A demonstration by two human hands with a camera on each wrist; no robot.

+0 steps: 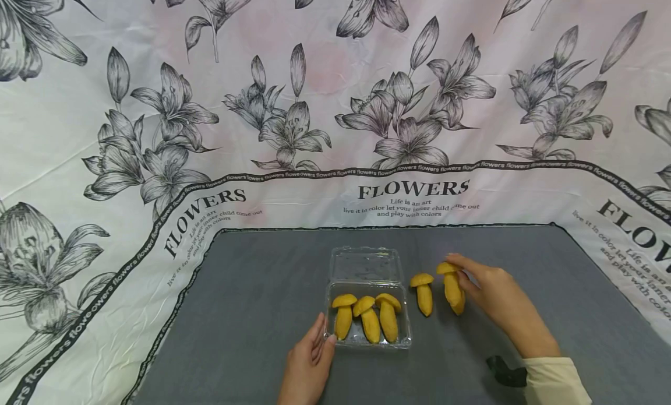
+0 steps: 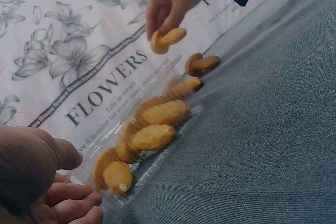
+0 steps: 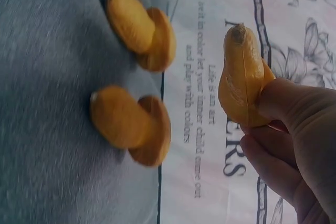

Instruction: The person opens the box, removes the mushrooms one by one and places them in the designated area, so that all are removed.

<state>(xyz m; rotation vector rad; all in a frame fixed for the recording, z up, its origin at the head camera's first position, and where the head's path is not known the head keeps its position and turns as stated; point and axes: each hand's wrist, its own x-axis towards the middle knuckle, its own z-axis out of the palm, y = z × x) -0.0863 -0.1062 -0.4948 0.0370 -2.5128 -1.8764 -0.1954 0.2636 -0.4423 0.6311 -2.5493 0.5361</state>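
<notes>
Three yellow toy mushrooms (image 1: 370, 323) lie side by side in a clear plastic box (image 1: 367, 342), its lid (image 1: 364, 265) folded back. My left hand (image 1: 308, 361) grips the box's near left corner, the thumb at the front and the fingers along the side. To the right of the box a loose mushroom (image 1: 423, 297) lies on the cloth. Farther right my right hand (image 1: 490, 291) pinches another mushroom (image 3: 244, 77) between thumb and fingers, raised above the table. It overlaps a second loose mushroom (image 3: 126, 119) in the head view.
A grey cloth (image 1: 251, 312) covers the table. Behind it and along the sides runs a white floral sheet (image 1: 293, 201) printed with lettering. A dark strap (image 1: 507, 371) hangs at the right wrist, beside a pale sleeve (image 1: 555, 381).
</notes>
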